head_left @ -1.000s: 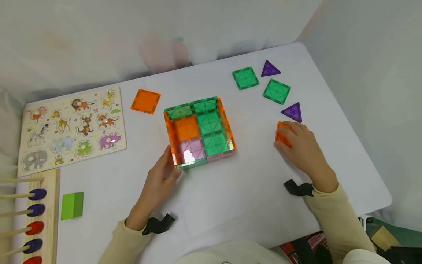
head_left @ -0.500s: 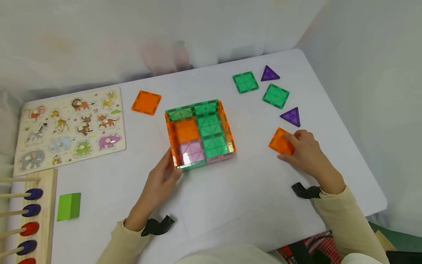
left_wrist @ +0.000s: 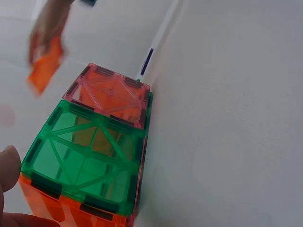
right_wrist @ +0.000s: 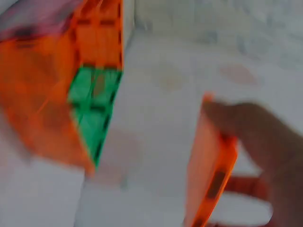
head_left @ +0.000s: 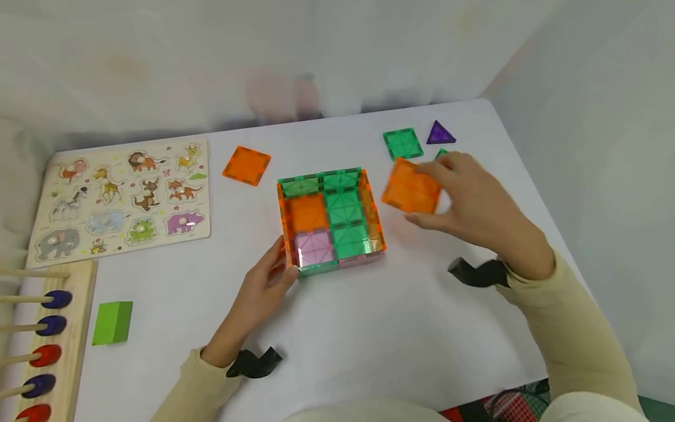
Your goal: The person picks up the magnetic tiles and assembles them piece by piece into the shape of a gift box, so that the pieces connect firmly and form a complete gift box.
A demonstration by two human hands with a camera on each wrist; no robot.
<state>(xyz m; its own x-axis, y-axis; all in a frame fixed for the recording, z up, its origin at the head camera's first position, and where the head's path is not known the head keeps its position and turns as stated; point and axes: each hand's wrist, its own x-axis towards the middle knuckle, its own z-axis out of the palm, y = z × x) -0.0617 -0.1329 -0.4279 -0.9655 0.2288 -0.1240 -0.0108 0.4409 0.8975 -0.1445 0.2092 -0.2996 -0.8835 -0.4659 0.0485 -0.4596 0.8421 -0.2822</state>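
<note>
A low open-topped box of see-through magnetic tiles [head_left: 319, 268] stands on the table, with green, orange and pink panels. My left hand [head_left: 263, 296] holds its near left corner, thumb at the front and fingers along the orange left side. In the left wrist view, a green tile [left_wrist: 87, 151] and a pink tile [left_wrist: 111, 92] form the front wall. To the box's right, my right hand [head_left: 477, 202] pinches an orange square magnetic tile [head_left: 408, 189] by its edge, raised off the table. The right wrist view is blurred but shows this tile [right_wrist: 206, 172] between thumb and fingers.
Behind the box lies a loose orange tile [head_left: 246, 166]. A green tile [head_left: 403, 144] and a purple triangle [head_left: 440, 133] are at the back right. An animal puzzle board [head_left: 121, 202], a bead rack [head_left: 68, 328] and a green block [head_left: 112, 323] occupy the left.
My right hand has picked the orange tile up from the table and carried it left and farther back, close to the box. The left hand has stayed at the box's corner.
</note>
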